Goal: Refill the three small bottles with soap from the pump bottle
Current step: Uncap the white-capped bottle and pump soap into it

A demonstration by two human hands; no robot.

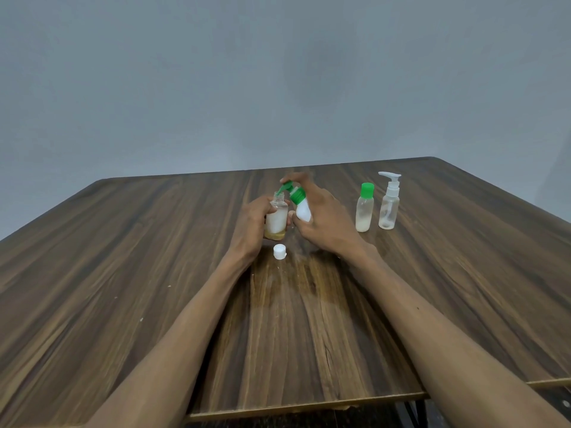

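Head view shows both hands meeting over the middle of the wooden table (pixel 123 273), just beyond a loose white cap (pixel 279 251) that lies on the board. Taking that cap as the landmark: directly behind it the left hand (pixel 253 223) curls its fingers round an uncapped clear bottle (pixel 276 219), holding it upright with its base just off or barely on the wood; which, I cannot tell. Its threaded neck is bare, its wall looks frosted white, and a thin amber layer sits at the bottom. Behind and a little right of the cap, the right hand (pixel 321 217) grips a white pump bottle (pixel 302 208) with a green collar, tilted toward the left, thumb under its body and a finger lying over the green pump head (pixel 285 186). The green spout points down at the open neck of the clear bottle.

Well to the right of the cap stand two more small bottles, side by side and apart from the hands: a clear green-capped bottle (pixel 364 208) with pale liquid in its lower part, and beyond it a clear spray bottle (pixel 388 205) with a white pump top, nearly dry inside. The table has dark streaked grain and a glossy, smeared patch just nearer than the cap.
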